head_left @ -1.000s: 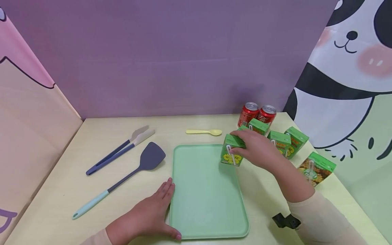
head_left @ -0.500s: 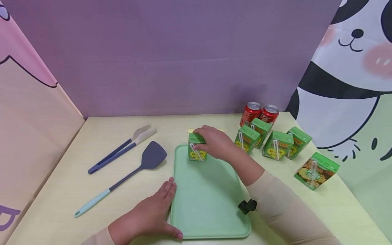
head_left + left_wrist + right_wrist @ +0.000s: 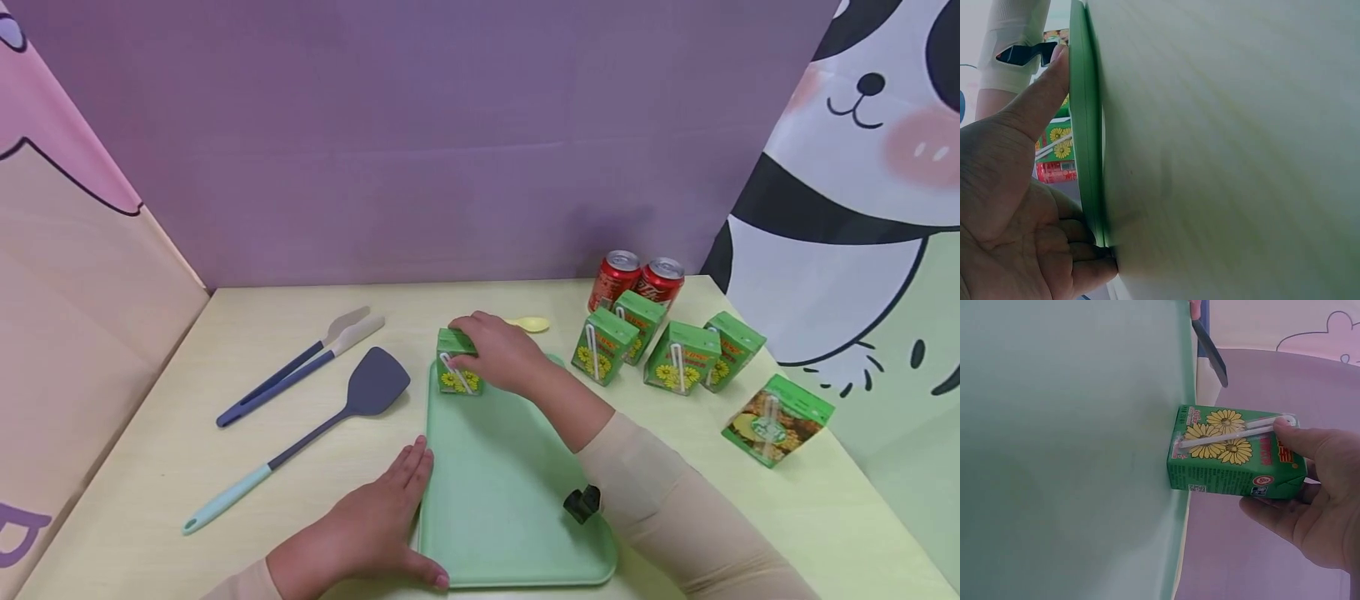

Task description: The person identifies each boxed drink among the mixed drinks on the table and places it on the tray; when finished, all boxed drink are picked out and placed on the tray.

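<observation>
My right hand (image 3: pixel 501 354) grips a green drink carton (image 3: pixel 459 375) upright at the far left corner of the green tray (image 3: pixel 517 492). In the right wrist view the hand (image 3: pixel 1329 500) holds the top of the carton (image 3: pixel 1235 453), thumb on the straw side; its base meets the tray (image 3: pixel 1085 450). My left hand (image 3: pixel 367 529) rests at the tray's near left edge, fingers straight and thumb apart. The left wrist view shows that hand (image 3: pixel 1016 206) against the tray's side (image 3: pixel 1088 137).
Several green cartons (image 3: pixel 681 358) stand right of the tray, with a brown-and-green carton (image 3: pixel 776 421) nearer. Two red cans (image 3: pixel 615 282) are behind them. A yellow spoon (image 3: pixel 531 324) lies beyond the tray; a spatula (image 3: pixel 377 383) and tongs (image 3: pixel 288 383) lie to the left.
My right hand has carried the carton leftward from beside the other cartons, across the tray to its far left corner. The left hand has stayed at the tray's edge.
</observation>
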Action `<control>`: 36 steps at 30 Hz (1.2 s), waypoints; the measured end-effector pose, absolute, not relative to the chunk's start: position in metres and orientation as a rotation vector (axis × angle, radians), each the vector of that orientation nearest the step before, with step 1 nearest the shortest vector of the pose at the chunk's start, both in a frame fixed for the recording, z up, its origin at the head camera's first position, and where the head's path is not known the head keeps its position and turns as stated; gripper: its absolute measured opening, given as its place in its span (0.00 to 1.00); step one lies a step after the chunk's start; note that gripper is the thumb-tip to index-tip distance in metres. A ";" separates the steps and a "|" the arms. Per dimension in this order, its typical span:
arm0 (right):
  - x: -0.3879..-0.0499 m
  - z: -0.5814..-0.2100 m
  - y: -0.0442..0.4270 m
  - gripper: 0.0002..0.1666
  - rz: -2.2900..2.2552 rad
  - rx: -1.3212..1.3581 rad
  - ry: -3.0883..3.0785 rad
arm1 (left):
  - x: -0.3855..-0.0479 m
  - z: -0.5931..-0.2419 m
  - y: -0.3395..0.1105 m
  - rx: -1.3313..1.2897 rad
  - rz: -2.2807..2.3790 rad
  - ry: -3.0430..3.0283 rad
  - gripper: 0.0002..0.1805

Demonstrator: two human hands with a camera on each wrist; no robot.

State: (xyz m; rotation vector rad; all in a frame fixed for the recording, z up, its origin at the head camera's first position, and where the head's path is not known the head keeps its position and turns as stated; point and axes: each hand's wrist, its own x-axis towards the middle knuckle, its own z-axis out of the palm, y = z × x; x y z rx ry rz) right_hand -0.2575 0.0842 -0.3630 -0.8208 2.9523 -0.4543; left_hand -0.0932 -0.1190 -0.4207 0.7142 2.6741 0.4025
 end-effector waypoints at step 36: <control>-0.263 -0.327 0.253 0.45 -0.465 -0.186 2.965 | -0.093 -0.419 -0.114 0.689 0.371 2.650 0.77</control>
